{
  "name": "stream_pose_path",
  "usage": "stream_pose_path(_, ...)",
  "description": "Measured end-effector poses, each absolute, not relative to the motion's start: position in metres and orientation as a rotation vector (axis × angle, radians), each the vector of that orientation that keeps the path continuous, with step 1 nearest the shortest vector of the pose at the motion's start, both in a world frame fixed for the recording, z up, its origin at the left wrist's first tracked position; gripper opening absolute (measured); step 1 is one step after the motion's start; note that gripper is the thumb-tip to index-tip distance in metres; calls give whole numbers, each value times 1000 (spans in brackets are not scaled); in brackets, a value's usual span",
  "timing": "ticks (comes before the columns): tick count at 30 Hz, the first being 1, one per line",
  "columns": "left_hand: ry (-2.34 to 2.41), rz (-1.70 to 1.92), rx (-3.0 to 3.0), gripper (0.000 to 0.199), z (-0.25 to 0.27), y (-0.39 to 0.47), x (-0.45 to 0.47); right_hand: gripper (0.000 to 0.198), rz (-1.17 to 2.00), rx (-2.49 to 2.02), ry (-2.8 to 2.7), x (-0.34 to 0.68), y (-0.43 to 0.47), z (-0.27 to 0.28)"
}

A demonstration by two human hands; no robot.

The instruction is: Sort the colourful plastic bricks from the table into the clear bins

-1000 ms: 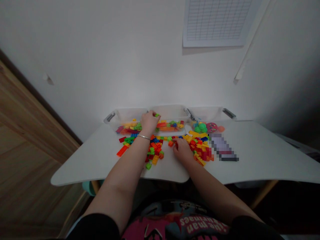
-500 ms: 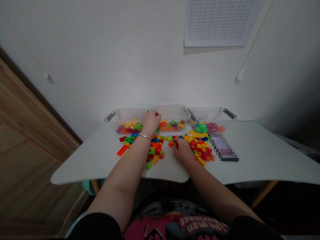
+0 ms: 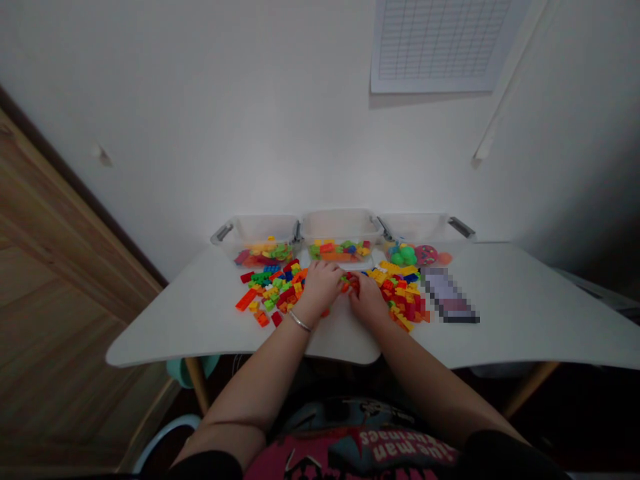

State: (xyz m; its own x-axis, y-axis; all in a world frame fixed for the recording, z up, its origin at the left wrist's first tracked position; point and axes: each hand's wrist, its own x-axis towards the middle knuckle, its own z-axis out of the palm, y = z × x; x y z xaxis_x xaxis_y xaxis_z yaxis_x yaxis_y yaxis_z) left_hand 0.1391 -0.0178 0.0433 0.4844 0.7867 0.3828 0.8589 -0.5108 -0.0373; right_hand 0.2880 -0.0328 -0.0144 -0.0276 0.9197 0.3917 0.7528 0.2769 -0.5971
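left hand and right hand, fingers curled, nearly meet at small bricks, apparently handling them, grip unclear; brick piles at nine and three o'clock, bins at twelve; a fine pinch seems called for next.

The light is dim and soft. The plain white wall is darker toward the right edge, and under the white tabletop it is almost black. Small details look blurred; coarse square pixels hide a flat, dark-edged rectangular object.
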Motion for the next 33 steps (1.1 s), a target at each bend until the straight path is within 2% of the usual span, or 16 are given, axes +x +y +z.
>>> stream_pose_path(6,-1422,-345,-2560,27,24,-25,142,46,262,-1526,-1801,289,-30,-19)
stream_pose_path(15,-1647,-320,-2429,19,34,-30,134,41,232,-1536,-1852,289,-31,-17)
stream_pose_path(20,-1693,-363,-2384,32,34,-31,134,39,193,-1527,-1925,289,-33,-14)
stream_pose_path(26,-1662,-363,-2372,22,29,-30,133,37,123,-1479,-2032,289,-33,-14)
stream_pose_path(33,-1673,-359,-2395,21,30,-27,128,31,83,-1486,-2028,288,-35,-13)
